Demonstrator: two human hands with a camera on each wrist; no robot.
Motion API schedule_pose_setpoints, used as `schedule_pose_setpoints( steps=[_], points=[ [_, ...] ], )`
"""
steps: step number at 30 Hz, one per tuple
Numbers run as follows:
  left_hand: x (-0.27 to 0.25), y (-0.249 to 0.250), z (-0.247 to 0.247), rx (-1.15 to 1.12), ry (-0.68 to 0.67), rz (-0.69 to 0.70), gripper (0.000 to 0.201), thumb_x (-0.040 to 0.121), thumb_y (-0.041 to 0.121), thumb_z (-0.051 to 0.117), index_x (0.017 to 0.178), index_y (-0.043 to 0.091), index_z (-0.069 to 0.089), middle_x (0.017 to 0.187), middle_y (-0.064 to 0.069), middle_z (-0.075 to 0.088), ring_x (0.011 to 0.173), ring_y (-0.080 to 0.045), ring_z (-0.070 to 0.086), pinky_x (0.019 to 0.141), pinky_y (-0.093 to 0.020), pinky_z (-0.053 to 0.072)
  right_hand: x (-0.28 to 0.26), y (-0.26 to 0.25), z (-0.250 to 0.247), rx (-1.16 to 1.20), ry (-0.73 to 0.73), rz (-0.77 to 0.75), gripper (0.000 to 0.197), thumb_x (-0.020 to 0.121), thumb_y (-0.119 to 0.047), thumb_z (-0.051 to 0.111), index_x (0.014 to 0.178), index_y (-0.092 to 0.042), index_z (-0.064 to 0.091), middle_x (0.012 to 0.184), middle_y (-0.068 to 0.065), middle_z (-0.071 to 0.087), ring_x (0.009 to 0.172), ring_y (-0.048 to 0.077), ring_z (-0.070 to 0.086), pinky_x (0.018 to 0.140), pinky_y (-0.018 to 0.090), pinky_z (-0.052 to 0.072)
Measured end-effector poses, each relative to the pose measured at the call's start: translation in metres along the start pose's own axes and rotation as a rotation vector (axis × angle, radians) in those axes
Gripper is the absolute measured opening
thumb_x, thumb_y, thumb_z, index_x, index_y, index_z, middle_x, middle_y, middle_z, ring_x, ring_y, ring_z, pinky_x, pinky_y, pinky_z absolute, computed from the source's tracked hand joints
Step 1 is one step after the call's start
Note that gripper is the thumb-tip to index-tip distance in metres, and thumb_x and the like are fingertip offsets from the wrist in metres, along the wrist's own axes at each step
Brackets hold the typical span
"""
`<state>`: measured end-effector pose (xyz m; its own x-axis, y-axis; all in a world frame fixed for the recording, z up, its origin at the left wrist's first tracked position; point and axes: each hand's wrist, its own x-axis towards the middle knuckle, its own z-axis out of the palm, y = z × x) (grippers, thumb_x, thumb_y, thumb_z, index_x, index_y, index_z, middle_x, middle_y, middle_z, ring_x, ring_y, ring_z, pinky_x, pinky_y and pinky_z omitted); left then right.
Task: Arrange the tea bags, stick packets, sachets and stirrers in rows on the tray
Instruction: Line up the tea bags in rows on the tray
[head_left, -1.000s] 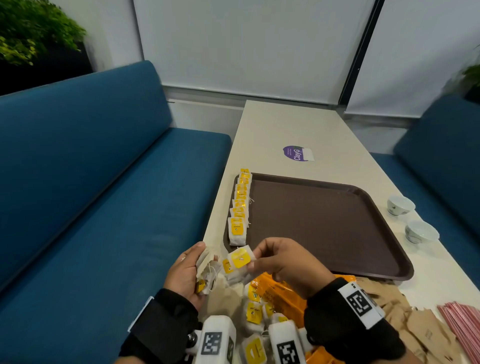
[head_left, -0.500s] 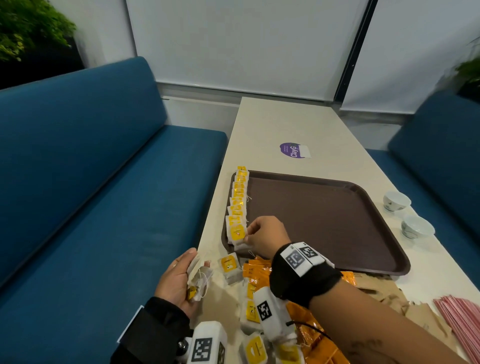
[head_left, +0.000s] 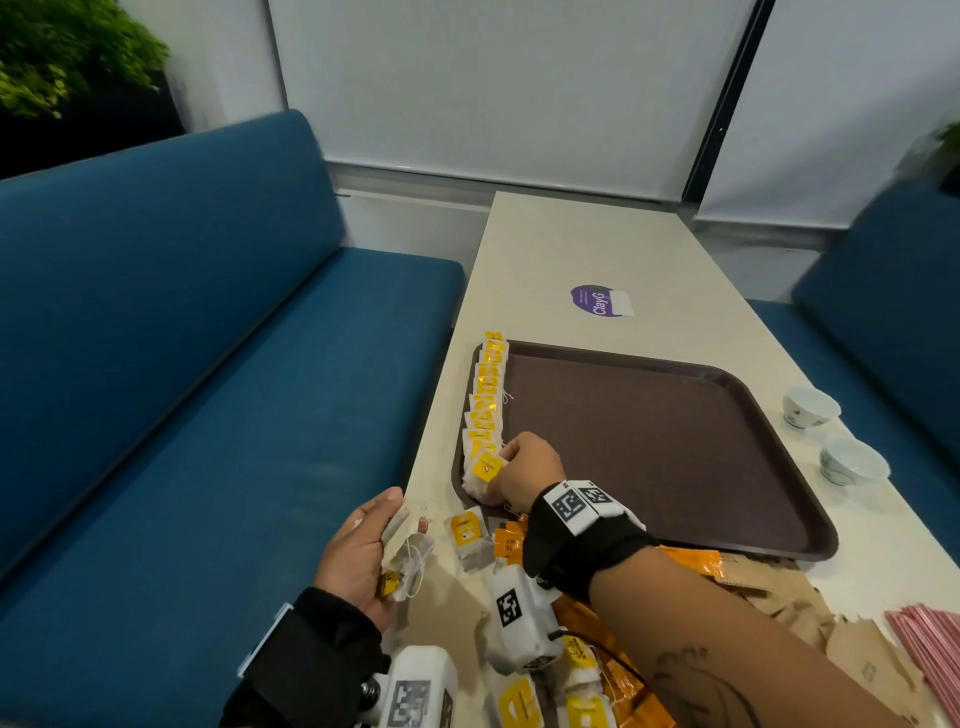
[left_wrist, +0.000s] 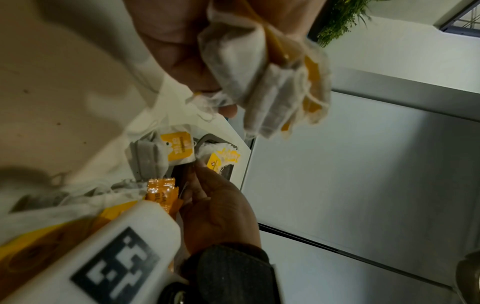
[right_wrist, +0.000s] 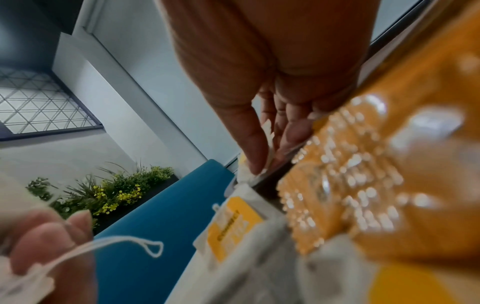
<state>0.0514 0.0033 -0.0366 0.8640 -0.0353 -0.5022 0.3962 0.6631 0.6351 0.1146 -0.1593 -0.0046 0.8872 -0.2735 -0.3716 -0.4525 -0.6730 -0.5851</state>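
Note:
A brown tray (head_left: 675, 447) lies on the beige table. A row of yellow-tagged tea bags (head_left: 488, 395) runs along its left edge. My right hand (head_left: 511, 470) is at the near end of that row and pinches a tea bag (head_left: 483, 470) lying at the tray's near left corner; thumb and fingers close on the white bag (right_wrist: 267, 162). My left hand (head_left: 363, 551) hovers off the table's left edge and holds a bunch of tea bags (head_left: 408, 551), seen close as crumpled white bags with yellow tags (left_wrist: 272, 82). One loose tea bag (head_left: 467, 535) lies between the hands.
Orange stick packets (head_left: 613, 665) and more tea bags (head_left: 519, 701) lie piled at the near edge. Brown sachets (head_left: 810, 618) and pink stirrers (head_left: 930, 644) lie at the near right. Two small white cups (head_left: 810, 408) stand right of the tray. Blue benches (head_left: 208, 415) flank the table.
My right hand took a tea bag from beside the left hand, carried it forward to the tray's near left corner and set it at the end of the row. The left hand stayed put.

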Motion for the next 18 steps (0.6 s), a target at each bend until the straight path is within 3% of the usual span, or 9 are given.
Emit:
schedule_pose_setpoints(
  steps=[3,6,9,13,18],
  points=[
    [0.001,0.000,0.003,0.020,-0.013,0.013,0.005,0.090,0.017,0.057,0.090,0.013,0.055,0.073,-0.010,0.058,0.060,-0.018,0.058,0.041,-0.025,0.051,-0.001,0.005,-0.003,0.038,-0.033,-0.052,0.036,0.077,-0.007,0.074,0.109,-0.014,0.059,0.107,0.000,0.054,0.108,0.019,0.055,0.091,0.030,0.050],
    [0.001,-0.002,0.010,0.030,-0.043,0.042,0.007,0.091,0.016,0.056,0.094,0.010,0.055,0.069,-0.011,0.060,0.053,-0.016,0.061,0.045,-0.026,0.053,0.002,0.007,-0.008,0.116,-0.037,-0.109,0.019,0.081,-0.003,0.070,0.086,-0.019,0.061,0.110,0.004,0.061,0.107,0.023,0.060,0.092,0.036,0.051],
    [0.001,-0.006,0.017,0.059,-0.086,0.051,0.019,0.091,0.018,0.056,0.105,0.006,0.054,0.065,-0.012,0.064,0.048,-0.017,0.061,0.047,-0.028,0.053,0.006,0.004,-0.011,0.087,-0.016,-0.163,0.021,0.084,0.001,0.063,0.078,-0.020,0.063,0.109,0.004,0.065,0.102,0.020,0.061,0.089,0.032,0.052],
    [0.001,-0.012,0.027,0.060,-0.102,0.056,0.028,0.091,0.018,0.056,0.114,0.004,0.053,0.073,-0.015,0.065,0.049,-0.019,0.062,0.051,-0.030,0.054,0.011,-0.005,-0.015,0.003,-0.070,-0.230,0.023,0.085,0.003,0.059,0.092,-0.015,0.071,0.112,0.003,0.066,0.104,0.019,0.061,0.088,0.027,0.050],
    [0.000,-0.020,0.038,0.076,-0.083,0.079,0.017,0.089,0.019,0.058,0.101,0.007,0.056,0.067,-0.012,0.066,0.049,-0.020,0.062,0.051,-0.031,0.055,0.014,-0.002,-0.024,0.129,-0.042,-0.219,0.031,0.082,0.003,0.062,0.109,-0.013,0.061,0.117,0.007,0.060,0.109,0.023,0.059,0.095,0.034,0.049]
  ],
)
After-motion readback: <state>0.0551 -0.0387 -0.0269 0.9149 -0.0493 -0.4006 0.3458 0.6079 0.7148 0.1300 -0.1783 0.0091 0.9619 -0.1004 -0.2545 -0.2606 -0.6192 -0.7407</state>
